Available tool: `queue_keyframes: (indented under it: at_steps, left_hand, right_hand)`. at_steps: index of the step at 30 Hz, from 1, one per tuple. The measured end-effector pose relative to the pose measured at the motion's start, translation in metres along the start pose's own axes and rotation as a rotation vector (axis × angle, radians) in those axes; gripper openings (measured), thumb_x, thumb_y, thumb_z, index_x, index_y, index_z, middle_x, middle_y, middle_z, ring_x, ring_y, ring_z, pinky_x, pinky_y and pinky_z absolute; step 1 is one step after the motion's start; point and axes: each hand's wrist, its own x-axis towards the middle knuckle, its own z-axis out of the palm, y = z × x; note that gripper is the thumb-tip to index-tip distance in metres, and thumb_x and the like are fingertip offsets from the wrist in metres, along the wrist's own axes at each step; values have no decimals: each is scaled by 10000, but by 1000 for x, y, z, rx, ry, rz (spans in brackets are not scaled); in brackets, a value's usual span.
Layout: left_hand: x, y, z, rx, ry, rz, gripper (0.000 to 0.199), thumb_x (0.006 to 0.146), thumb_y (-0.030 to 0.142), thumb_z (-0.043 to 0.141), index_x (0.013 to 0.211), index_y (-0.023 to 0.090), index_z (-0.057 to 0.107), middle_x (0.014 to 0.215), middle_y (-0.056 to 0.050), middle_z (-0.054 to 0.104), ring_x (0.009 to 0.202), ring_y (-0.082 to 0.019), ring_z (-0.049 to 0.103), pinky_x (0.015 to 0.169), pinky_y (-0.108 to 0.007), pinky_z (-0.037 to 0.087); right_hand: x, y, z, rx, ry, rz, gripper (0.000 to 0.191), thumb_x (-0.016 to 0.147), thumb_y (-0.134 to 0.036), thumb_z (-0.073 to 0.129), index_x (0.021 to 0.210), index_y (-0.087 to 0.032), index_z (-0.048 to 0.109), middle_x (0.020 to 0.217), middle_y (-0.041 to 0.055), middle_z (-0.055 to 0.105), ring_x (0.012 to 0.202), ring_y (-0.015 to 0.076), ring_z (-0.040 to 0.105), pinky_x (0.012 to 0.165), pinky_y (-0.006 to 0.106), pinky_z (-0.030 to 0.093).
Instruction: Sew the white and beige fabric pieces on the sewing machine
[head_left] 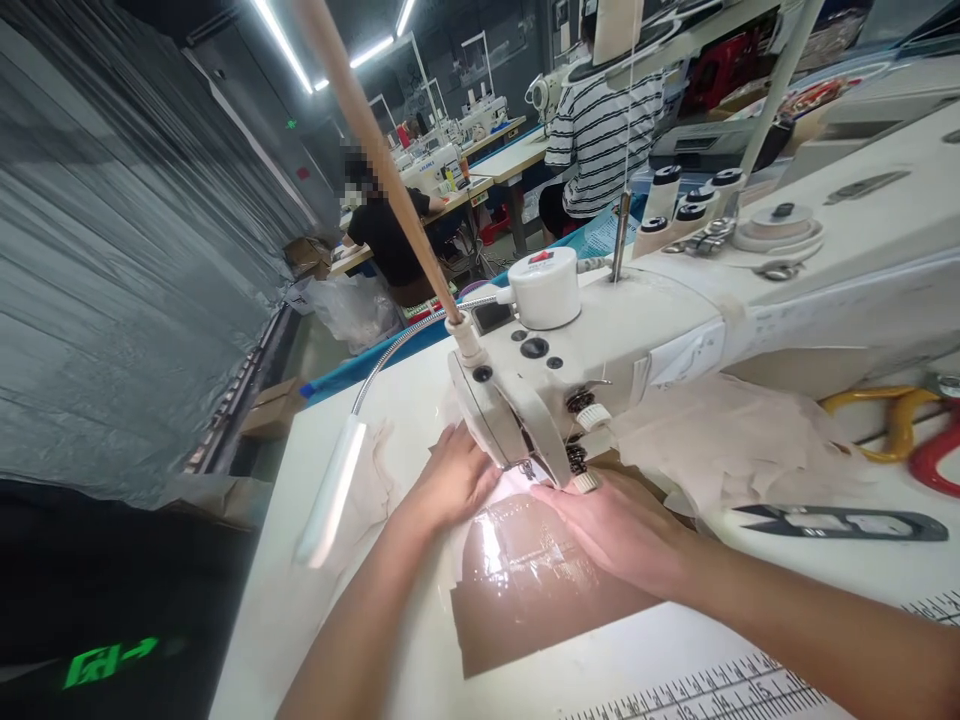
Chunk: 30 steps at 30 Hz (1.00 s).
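A white sewing machine [510,400] stands before me, its presser foot [529,468] low over pale fabric [510,487]. My left hand [456,478] lies flat on the fabric at the left of the foot, fingers stretched forward. On the right, my right hand [619,520] rests with one finger reaching close to the foot; its other fingers are partly hidden behind the machine head. Between my wrists lies a brown sheet [540,610] with glossy clear tape across it. A lit lamp [334,490] on a bent neck hangs to the left.
Thread snips [847,523], crumpled beige fabric [735,440] and red-handled scissors [937,460] lie at the right. Ruler markings [720,690] run along the front. Thread cones [660,195] stand on the machine. Two people sit farther back, one in a striped shirt [604,135].
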Motion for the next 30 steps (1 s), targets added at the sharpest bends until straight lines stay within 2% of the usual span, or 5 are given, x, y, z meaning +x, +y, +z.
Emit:
queue_keyframes:
  at_steps: [4,9,15,20,30]
  left_hand:
    - [-30,18,4,51,2,-32,345,891,237,482,1221,243,583,1296,-126,550,1180,-301,517,1003,-469,425]
    - [-52,4,8,54,60,-70,393,857,136,484,1184,292,635,1275,-87,595,1206,-311,526,1018,-514,418]
    - [-42,15,-7,162,96,-69,394,839,93,462,1127,281,654,1196,-87,614,1137,-294,550,968,-482,458]
    - [-25,41,8,166,8,-40,256,880,153,455,1029,214,655,996,-106,617,897,-235,602,747,-332,519]
    - [-13,22,37,91,116,-76,254,939,225,408,832,166,631,804,-63,620,714,-169,575,645,-263,458]
  right_hand:
    - [-2,4,-1,50,57,2,370,826,-72,371,995,-210,670,698,38,599,617,171,509,560,279,328]
    - [-3,10,1,125,67,51,314,837,-113,424,923,-227,703,807,56,656,713,186,593,645,277,422]
    - [-2,15,9,144,69,88,304,821,-133,451,947,-225,713,815,63,673,711,193,607,645,286,451]
    - [0,16,5,157,58,60,325,857,-142,407,966,-219,704,873,64,688,735,201,619,645,300,457]
    - [2,18,-4,279,4,39,287,914,-209,390,931,-232,675,935,48,679,779,189,621,699,305,473]
